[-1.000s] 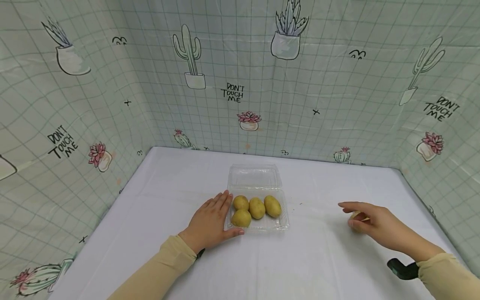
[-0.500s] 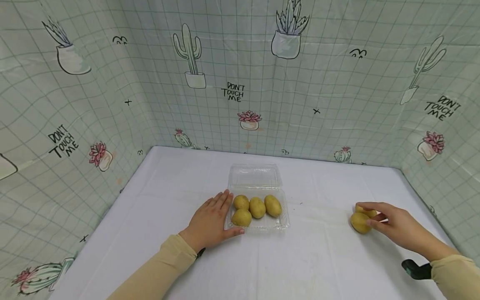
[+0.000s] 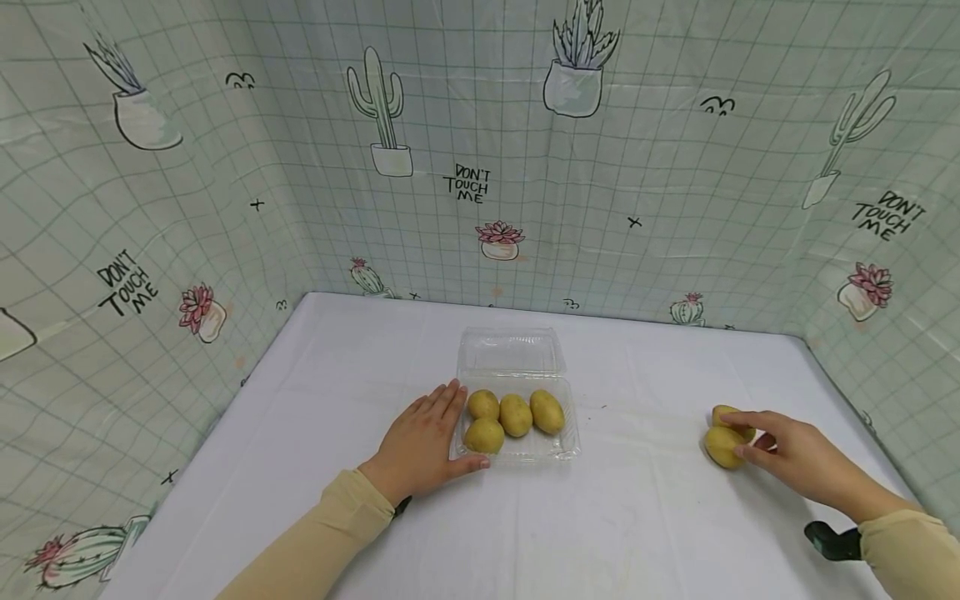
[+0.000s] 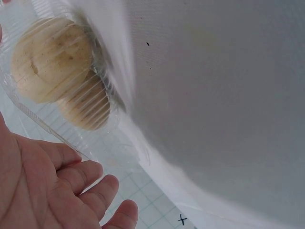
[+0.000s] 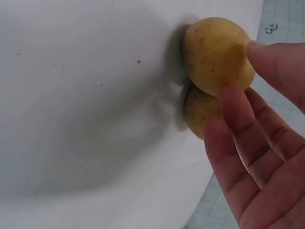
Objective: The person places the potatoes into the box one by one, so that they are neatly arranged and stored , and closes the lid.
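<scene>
A clear plastic clamshell container (image 3: 525,457) stands with its lid (image 3: 510,352) raised at the back. Several yellow potatoes (image 3: 515,415) lie inside it. My left hand (image 3: 420,437) rests flat along the container's left side, fingers straight, thumb reaching along its front edge. Through the ribbed plastic, the left wrist view shows a potato (image 4: 52,59) close to those fingers. Toward the right of the table, my right hand (image 3: 802,454) pinches the nearer potato (image 5: 217,55) of two between thumb and fingers. Partly behind the fingers, the other potato (image 5: 198,109) sits against it.
A white cloth covers the table (image 3: 622,517). Grid-patterned curtains (image 3: 517,150) with cactus drawings enclose the back and both sides. A dark wrist device (image 3: 832,542) sticks out below the right sleeve.
My right hand has drawn back to the right, bringing two potatoes into view, and its thumb and fingers are now at the nearer one. The left hand and container stay put.
</scene>
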{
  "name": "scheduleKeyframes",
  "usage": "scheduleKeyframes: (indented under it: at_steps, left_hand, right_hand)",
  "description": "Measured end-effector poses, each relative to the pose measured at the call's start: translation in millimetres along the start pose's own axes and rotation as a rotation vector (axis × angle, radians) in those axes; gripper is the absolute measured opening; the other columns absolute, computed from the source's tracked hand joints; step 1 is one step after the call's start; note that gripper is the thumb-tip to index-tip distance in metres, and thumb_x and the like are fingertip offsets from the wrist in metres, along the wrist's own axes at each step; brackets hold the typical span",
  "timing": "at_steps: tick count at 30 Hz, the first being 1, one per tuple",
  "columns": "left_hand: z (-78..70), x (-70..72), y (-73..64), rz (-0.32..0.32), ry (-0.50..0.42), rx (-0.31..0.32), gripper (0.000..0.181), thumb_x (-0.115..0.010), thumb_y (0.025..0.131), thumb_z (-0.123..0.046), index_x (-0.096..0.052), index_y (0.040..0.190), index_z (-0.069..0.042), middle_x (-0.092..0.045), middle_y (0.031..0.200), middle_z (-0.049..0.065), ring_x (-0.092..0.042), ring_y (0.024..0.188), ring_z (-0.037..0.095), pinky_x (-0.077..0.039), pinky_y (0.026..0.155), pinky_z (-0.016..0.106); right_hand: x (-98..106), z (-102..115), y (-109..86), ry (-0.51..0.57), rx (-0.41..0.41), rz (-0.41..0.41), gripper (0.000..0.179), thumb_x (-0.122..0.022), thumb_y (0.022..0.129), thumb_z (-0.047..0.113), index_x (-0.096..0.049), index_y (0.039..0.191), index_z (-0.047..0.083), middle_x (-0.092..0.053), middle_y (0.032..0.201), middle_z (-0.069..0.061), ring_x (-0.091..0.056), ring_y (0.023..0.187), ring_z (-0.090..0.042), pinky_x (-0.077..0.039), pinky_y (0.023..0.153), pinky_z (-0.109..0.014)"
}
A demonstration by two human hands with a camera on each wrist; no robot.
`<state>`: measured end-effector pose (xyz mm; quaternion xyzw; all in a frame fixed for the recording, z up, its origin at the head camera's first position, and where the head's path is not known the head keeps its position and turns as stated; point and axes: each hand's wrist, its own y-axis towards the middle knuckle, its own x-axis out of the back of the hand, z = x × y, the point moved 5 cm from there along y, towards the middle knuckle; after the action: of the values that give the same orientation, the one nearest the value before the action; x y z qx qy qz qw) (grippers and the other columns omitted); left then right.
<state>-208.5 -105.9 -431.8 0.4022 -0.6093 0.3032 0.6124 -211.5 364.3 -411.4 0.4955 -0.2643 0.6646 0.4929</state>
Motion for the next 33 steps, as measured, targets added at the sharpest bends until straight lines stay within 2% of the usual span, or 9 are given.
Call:
scheduleKeyframes:
  at_steps: [5, 12, 26, 33]
  left_hand:
    - [-0.1, 0.5, 0.1, -0.001, -0.005, 0.002, 0.104, -0.048, 0.089, -0.076, -0.033, 0.153, 0.004, -0.032, 0.157, 0.021, -0.032, 0.144, 0.033, -0.03, 0.114, 0.046]
    - [0.6, -1.3, 0.8, -0.003, 0.006, 0.003, 0.104, -0.047, 0.089, -0.077, -0.032, 0.153, 0.004, -0.031, 0.157, 0.021, -0.032, 0.144, 0.034, -0.029, 0.114, 0.046]
    - [0.8, -2.9, 0.8, -0.001, 0.013, -0.002, 0.104, -0.044, 0.089, -0.078, -0.032, 0.153, 0.004, -0.031, 0.157, 0.02, -0.031, 0.144, 0.033, -0.03, 0.114, 0.046]
    - [0.9, -2.3, 0.9, 0.01, 0.014, 0.003, 0.105, -0.043, 0.089, -0.078, -0.031, 0.154, 0.003, -0.029, 0.158, 0.02, -0.029, 0.145, 0.032, -0.029, 0.115, 0.046]
  right_hand:
    - [-4.4, -2.6, -0.5, -0.018, -0.009, 0.015, 0.04, -0.08, 0.084, 0.006, -0.068, 0.122, 0.004, -0.065, 0.109, -0.009, -0.055, 0.077, -0.001, -0.05, 0.06, -0.025]
    - [-6.3, 0.8, -0.8, -0.022, 0.036, -0.025, 0.043, -0.083, 0.08, 0.007, -0.068, 0.12, 0.005, -0.063, 0.105, -0.005, -0.052, 0.074, 0.001, -0.047, 0.058, -0.024]
    - [-8.6, 4.6, -3.1, -0.012, -0.005, -0.003, 0.046, -0.083, 0.081, 0.014, -0.068, 0.123, 0.006, -0.06, 0.103, -0.005, -0.059, 0.08, -0.007, -0.052, 0.062, -0.026]
    - [-10.4, 3.8, -1.9, -0.01, -0.039, 0.027, 0.048, -0.083, 0.082, 0.016, -0.066, 0.126, 0.005, -0.06, 0.103, -0.004, -0.059, 0.08, -0.007, -0.05, 0.062, -0.026]
